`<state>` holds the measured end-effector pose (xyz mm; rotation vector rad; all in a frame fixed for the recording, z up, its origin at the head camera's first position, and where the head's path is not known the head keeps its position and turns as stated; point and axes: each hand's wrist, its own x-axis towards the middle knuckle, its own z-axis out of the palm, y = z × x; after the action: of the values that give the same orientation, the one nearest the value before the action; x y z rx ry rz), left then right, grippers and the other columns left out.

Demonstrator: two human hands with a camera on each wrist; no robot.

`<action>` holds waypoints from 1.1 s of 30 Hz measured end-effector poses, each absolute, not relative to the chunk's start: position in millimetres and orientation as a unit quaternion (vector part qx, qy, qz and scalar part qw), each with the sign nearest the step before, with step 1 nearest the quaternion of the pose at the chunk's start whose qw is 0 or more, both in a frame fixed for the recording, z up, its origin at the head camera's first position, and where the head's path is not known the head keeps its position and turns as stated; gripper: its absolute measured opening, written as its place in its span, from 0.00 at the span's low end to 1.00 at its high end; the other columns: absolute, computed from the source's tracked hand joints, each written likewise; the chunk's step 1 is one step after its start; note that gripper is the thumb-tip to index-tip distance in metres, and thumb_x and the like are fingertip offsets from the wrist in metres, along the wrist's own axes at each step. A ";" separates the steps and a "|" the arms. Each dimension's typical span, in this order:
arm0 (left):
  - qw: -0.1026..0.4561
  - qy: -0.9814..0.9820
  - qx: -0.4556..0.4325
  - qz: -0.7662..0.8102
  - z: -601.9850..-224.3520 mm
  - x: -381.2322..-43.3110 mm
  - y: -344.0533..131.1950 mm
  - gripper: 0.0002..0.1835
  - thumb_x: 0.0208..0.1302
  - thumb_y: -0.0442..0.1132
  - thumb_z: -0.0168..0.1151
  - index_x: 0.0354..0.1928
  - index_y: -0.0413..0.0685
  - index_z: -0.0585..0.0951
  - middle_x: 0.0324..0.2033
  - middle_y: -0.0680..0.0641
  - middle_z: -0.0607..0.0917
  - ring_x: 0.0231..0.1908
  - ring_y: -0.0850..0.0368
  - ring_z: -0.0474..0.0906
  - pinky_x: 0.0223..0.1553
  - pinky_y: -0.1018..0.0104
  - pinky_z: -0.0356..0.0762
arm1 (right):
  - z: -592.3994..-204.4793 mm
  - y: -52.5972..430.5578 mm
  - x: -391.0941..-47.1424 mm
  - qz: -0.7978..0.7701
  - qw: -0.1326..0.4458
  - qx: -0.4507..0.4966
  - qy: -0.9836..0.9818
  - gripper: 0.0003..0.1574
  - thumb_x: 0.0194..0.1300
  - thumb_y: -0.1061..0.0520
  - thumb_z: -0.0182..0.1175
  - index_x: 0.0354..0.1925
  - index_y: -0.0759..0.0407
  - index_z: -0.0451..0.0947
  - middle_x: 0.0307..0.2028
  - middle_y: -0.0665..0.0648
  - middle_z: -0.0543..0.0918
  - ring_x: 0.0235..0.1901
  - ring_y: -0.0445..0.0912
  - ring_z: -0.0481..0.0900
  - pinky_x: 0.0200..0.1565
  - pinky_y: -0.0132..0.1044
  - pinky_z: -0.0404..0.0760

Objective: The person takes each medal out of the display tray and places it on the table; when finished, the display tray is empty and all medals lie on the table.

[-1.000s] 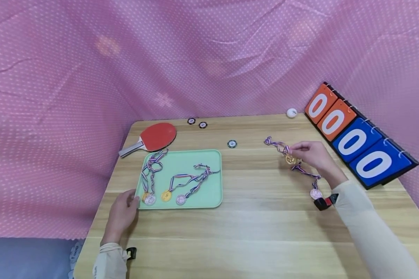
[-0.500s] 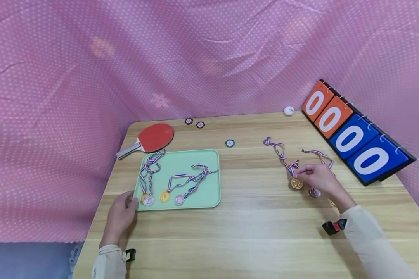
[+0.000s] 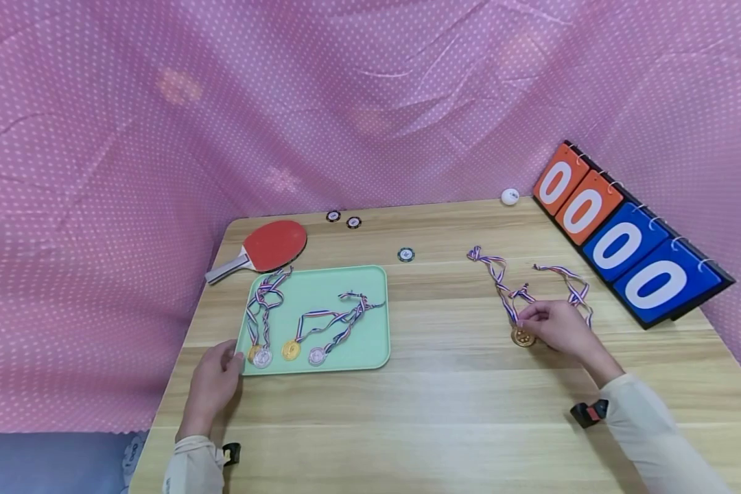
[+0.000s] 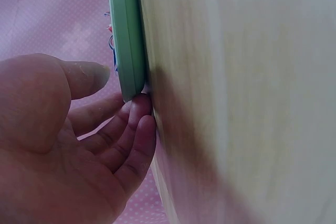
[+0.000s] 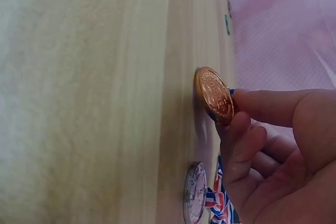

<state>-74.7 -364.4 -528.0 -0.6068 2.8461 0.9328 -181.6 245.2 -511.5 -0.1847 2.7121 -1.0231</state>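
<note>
Pulled closer since a second before, the gold medal [image 3: 522,337] sat pinched in my right grip [image 3: 562,329], right of the tray [image 3: 377,343] my relaxed left grip [image 3: 213,381] touched; dragging its ribbon [image 3: 499,279] might have tangled the neighbouring ribbon [image 3: 522,291].

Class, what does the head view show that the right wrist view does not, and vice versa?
Only the head view: the red paddle, the scoreboard, the white ball and the left hand. Only the right wrist view: the face of a silvery medal near the right hand. Both: the right hand pinching a gold-coloured medal, and the pink cloth.
</note>
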 end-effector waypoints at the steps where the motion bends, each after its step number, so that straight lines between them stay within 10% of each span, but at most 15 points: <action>1: 0.043 0.930 -0.201 0.305 -528.4 -74.5 -364.7 0.28 0.75 0.49 0.44 0.70 0.44 0.65 0.55 0.38 0.74 0.54 0.43 0.73 0.53 0.45 0.74 | -512.2 244.6 -181.4 -0.343 0.112 -0.065 0.930 0.05 0.61 0.57 0.64 0.35 0.56 0.84 0.29 0.53 0.86 0.26 0.42 0.77 0.28 0.30 0.73; 33: 0.049 0.926 -0.204 0.314 -529.5 -76.7 -367.7 0.29 0.75 0.52 0.44 0.71 0.46 0.64 0.59 0.37 0.74 0.58 0.40 0.72 0.58 0.40 0.71 | -519.5 229.9 -171.5 -0.275 0.051 -0.017 0.960 0.05 0.62 0.58 0.63 0.36 0.57 0.84 0.31 0.56 0.85 0.29 0.46 0.77 0.29 0.32 0.70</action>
<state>-76.7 -367.7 -529.5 -0.6229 2.8215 0.9584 -171.5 229.9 -519.5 -0.0521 2.9209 -0.8380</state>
